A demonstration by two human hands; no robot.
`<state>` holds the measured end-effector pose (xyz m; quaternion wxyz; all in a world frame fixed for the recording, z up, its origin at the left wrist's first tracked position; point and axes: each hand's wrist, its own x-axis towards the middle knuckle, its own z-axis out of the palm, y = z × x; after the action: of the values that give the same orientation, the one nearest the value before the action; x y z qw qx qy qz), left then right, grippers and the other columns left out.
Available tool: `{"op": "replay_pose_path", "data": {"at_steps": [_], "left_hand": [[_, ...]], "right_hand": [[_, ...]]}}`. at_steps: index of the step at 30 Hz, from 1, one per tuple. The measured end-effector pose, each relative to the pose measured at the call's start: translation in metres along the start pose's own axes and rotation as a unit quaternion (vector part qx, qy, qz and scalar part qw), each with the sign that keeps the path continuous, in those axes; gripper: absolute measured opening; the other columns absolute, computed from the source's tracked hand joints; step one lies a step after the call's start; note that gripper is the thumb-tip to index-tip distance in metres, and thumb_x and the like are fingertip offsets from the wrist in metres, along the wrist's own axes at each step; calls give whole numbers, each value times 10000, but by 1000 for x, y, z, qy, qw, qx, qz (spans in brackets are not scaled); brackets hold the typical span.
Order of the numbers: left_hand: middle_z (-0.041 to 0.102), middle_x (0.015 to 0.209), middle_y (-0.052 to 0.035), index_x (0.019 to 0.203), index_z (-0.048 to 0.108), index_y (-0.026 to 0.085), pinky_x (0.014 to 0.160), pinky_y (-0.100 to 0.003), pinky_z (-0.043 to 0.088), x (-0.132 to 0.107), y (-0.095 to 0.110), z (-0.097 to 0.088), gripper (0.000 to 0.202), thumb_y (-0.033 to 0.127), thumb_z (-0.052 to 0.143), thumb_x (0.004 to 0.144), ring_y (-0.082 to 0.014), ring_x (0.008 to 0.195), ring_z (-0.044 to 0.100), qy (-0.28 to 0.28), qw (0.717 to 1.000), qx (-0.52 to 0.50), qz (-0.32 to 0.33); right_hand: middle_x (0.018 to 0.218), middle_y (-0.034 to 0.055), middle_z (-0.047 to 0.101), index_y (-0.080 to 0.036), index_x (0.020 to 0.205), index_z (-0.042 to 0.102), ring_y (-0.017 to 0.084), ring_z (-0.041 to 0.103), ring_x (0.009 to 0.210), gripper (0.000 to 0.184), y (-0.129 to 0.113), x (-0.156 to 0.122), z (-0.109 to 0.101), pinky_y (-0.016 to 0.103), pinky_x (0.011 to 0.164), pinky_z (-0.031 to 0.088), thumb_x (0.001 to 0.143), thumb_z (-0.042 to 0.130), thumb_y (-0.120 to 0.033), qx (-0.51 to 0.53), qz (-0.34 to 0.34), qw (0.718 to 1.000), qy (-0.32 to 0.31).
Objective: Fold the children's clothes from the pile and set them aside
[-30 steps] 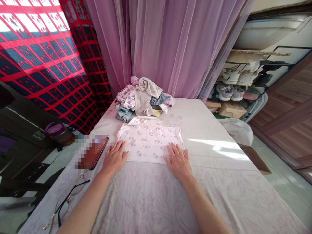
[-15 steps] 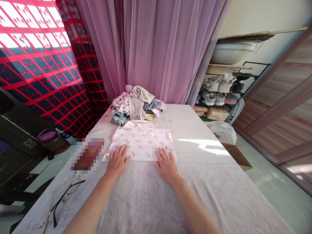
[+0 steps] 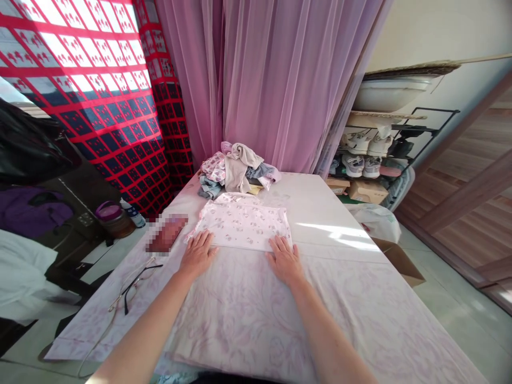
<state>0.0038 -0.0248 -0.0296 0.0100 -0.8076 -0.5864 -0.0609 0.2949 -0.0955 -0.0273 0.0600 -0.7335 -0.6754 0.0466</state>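
Both of my hands lie flat, palms down, on the near edge of a pale pink printed baby garment [image 3: 243,226], which is spread on the table. My left hand [image 3: 197,255] rests near its left corner and my right hand [image 3: 285,260] near its right corner. The table has a pink floral cover [image 3: 240,325]. Behind the garment sits a loose pile of mixed clothes [image 3: 236,170]. To the left of my left hand lie a pixelated phone [image 3: 167,233] and wire-framed glasses [image 3: 136,282].
Sheer pink curtains [image 3: 272,80] hang behind the table. A jar [image 3: 114,220] and a small bottle [image 3: 133,213] stand beyond the left edge. Past the right edge are a white plastic bag [image 3: 378,224], a cardboard box [image 3: 400,261] and a shoe rack [image 3: 362,154].
The head view has swung and pulled back, so the table looks smaller and more level. My hands remain on the garment's near edge, and the garment's left corner has been tucked closer.
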Motion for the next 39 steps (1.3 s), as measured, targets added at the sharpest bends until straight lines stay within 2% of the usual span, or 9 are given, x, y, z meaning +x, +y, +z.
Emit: {"op": "replay_pose_path", "data": {"at_steps": [4, 8, 13, 17, 22, 25, 29, 34, 39], "left_hand": [[315, 1588, -107, 1474, 426, 260, 1184, -530, 208, 1, 2, -3, 524, 416, 371, 977, -300, 1469, 269, -29, 1000, -6, -1], [314, 1591, -101, 1466, 434, 294, 1179, -544, 201, 0, 1, 0, 516, 428, 395, 969, -310, 1470, 263, -20, 1000, -18, 6], [434, 1523, -120, 1400, 526, 254, 1155, -543, 266, -1, 0, 6, 466, 344, 405, 959, -317, 1414, 369, 46, 998, -29, 22], [566, 1397, -113, 1265, 624, 216, 1121, -525, 338, 0, -6, 11, 401, 252, 415, 925, -292, 1325, 473, 112, 990, -79, 45], [679, 1217, -97, 1091, 682, 192, 1062, -433, 436, 5, -20, 10, 333, 180, 454, 847, -238, 1168, 592, 157, 974, -161, 31], [719, 1113, -90, 1024, 700, 190, 1023, -407, 468, 10, -31, 4, 305, 180, 470, 824, -232, 1079, 635, 144, 976, -162, 24], [733, 1073, -73, 966, 711, 214, 990, -395, 487, 14, -46, -4, 261, 248, 481, 846, -226, 1050, 645, 105, 979, -162, 63], [732, 1092, -62, 960, 709, 224, 999, -379, 491, 14, -60, -6, 281, 288, 453, 863, -212, 1067, 642, 94, 978, -181, 51], [709, 1168, -70, 967, 721, 222, 986, -375, 505, 12, -66, -6, 333, 263, 405, 873, -209, 1068, 647, 97, 983, -150, 30]], "right_hand": [[1597, 59, 291, -245, 1489, 393, 256, 222, 1475, 522, 2, 0, 2, 563, 1155, 186, 1003, 336, -427, -8, 6, 1000, 4], [1586, 60, 319, -264, 1476, 411, 253, 247, 1466, 506, 2, 0, 4, 554, 1154, 192, 999, 357, -422, -10, 9, 1000, 17], [1550, 72, 389, -253, 1423, 474, 249, 298, 1443, 461, 4, -1, 4, 535, 1146, 213, 986, 390, -372, 12, 16, 999, 46], [1493, 91, 470, -242, 1363, 514, 225, 370, 1402, 414, 9, -2, 6, 496, 1137, 240, 962, 418, -287, 53, 21, 995, 81], [1432, 75, 542, -259, 1136, 631, 225, 429, 1356, 275, 12, -2, 6, 505, 1111, 268, 948, 430, -247, 74, 14, 992, 97], [1426, 70, 549, -261, 1090, 651, 227, 443, 1347, 267, 13, -3, 5, 512, 1101, 280, 947, 427, -243, 78, 11, 992, 101], [1390, 73, 584, -268, 1083, 682, 231, 493, 1308, 298, 20, -1, 3, 510, 1091, 297, 950, 417, -241, 66, -10, 993, 95], [1276, 62, 668, -278, 1054, 715, 237, 577, 1219, 312, 37, 7, 0, 542, 1121, 241, 958, 421, -235, 48, -71, 993, 87], [1281, 82, 661, -250, 1144, 691, 243, 586, 1204, 300, 49, 7, -1, 478, 1080, 331, 941, 471, -257, 31, -134, 986, 91]]}}
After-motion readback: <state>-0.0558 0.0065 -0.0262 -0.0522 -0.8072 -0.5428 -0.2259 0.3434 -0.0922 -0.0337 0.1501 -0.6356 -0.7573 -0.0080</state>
